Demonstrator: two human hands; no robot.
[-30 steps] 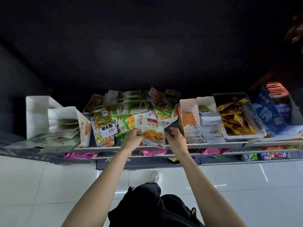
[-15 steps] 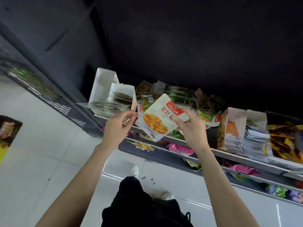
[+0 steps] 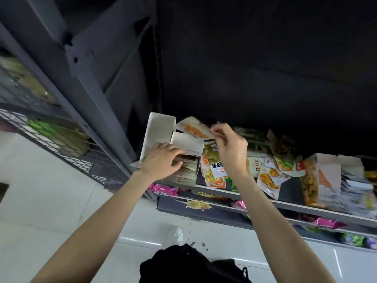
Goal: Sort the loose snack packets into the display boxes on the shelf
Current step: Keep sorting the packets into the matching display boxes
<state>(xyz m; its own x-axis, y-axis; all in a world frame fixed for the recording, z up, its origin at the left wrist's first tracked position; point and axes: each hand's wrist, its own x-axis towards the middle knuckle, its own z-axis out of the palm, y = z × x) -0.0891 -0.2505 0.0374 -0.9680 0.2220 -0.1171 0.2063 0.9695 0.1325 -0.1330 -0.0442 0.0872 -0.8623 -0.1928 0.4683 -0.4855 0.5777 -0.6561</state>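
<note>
Above the white display box (image 3: 186, 142), an orange-printed packet (image 3: 193, 129), lettering unreadable.

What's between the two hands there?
In the head view, the white display box's raised flap stands between the left hand and the right hand.
</note>
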